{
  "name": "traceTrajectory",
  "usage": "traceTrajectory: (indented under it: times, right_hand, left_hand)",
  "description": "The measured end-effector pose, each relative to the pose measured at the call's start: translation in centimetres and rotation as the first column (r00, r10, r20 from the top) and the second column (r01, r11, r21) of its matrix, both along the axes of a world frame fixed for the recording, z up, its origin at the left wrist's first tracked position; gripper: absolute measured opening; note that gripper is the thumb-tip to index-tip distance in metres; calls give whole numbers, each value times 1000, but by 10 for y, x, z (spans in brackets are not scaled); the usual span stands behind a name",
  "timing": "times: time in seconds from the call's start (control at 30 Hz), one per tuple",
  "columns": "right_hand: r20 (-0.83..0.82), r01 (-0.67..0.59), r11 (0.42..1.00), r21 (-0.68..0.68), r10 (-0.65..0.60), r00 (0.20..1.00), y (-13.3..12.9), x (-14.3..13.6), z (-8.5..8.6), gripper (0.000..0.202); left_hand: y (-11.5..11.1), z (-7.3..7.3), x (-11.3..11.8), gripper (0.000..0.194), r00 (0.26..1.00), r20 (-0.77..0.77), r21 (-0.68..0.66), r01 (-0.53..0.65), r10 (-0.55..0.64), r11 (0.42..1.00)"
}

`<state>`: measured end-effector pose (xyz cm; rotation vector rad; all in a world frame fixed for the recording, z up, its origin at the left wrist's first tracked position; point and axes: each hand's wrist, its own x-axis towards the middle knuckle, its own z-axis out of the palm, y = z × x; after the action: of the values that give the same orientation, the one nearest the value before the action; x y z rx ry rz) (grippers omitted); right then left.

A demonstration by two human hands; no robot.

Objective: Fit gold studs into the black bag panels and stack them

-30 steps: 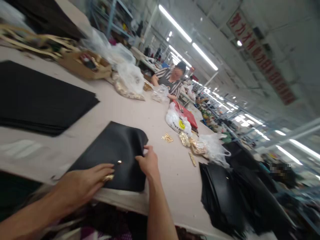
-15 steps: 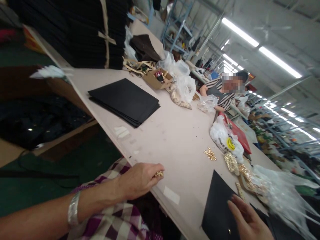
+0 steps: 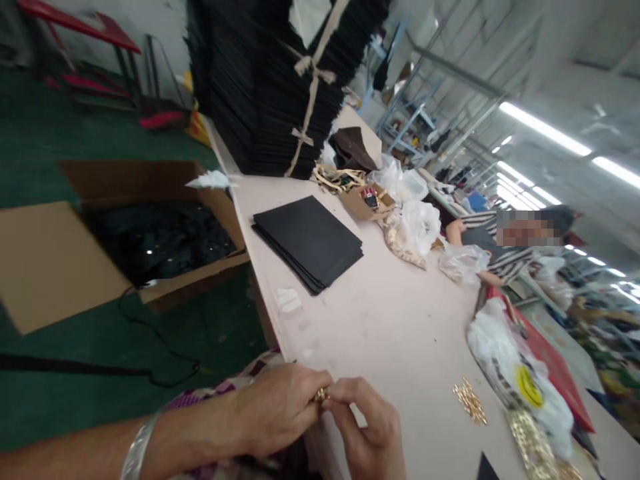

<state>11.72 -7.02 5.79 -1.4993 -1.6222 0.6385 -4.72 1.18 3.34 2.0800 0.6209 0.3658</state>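
At the table's near edge, my left hand (image 3: pixel 283 407) is closed around several small gold metal pieces (image 3: pixel 321 395), which peek out by the thumb. My right hand (image 3: pixel 367 423) meets it there, thumb and forefinger pinched at those pieces; whether it grips one is hidden. A loose pile of gold pieces (image 3: pixel 470 401) lies on the table (image 3: pixel 390 327) to the right. Farther up sits a stack of black sheets (image 3: pixel 310 240). Only a corner of another black sheet (image 3: pixel 486 469) shows at the bottom edge.
A tall tied black stack (image 3: pixel 260 93) stands at the table's far left. An open cardboard box (image 3: pixel 65 260) of dark items is on the floor. Plastic bags (image 3: pixel 417 227), a small carton (image 3: pixel 363 203) and a smiley-printed bag (image 3: pixel 520 380) line the far side. A person (image 3: pixel 493 247) sits beyond.
My right hand has left the black sheet at the right and come over to my left hand, touching the gold pieces there. The view has swung left.
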Motion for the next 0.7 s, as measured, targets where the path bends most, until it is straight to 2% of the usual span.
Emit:
traceTrajectory:
  times: [0.07,0.13,0.2,0.23,0.3,0.37,0.47,0.53,0.63,0.7]
  right_hand:
    - [-160,-4,980,-198,-29,987,18,-7,-1,8]
    - [-303,-85,931,-355,-28,953,38,-15,1,8]
    - [-371,-183,890,-417,17,929,60,-23,5,12]
    - [-353,-203,885,-420,47,934,73,-26,7,14]
    - [-198,-170,915,-367,102,975,103,-29,9,18]
    - [38,-93,967,-237,105,994,140,-28,8,21]
    - [408,-22,999,-32,33,913,200,-22,0,25]
    - [558,-25,999,35,1,830,232,-19,-8,25]
    - [623,-60,997,52,14,782,249,-18,-17,24]
    - [647,-94,995,44,43,761,236,-19,-21,23]
  left_hand:
    - [9,-1,-12,18,999,22,-45,-45,46,998]
    - [19,0,-25,18,995,51,-106,-83,89,991]
    - [29,1,-38,21,984,81,-184,-140,157,973]
    - [34,1,-45,22,974,95,-228,-181,207,957]
    - [42,-2,-56,25,938,109,-333,-277,329,901]
    - [47,-8,-64,28,886,96,-445,-370,454,816]
    - [51,-20,-72,41,789,40,-584,-479,613,655]
    - [51,-26,-75,50,722,14,-648,-520,692,556]
    - [52,-32,-77,54,630,16,-716,-535,777,449]
    - [53,-35,-77,54,582,26,-750,-526,813,401]
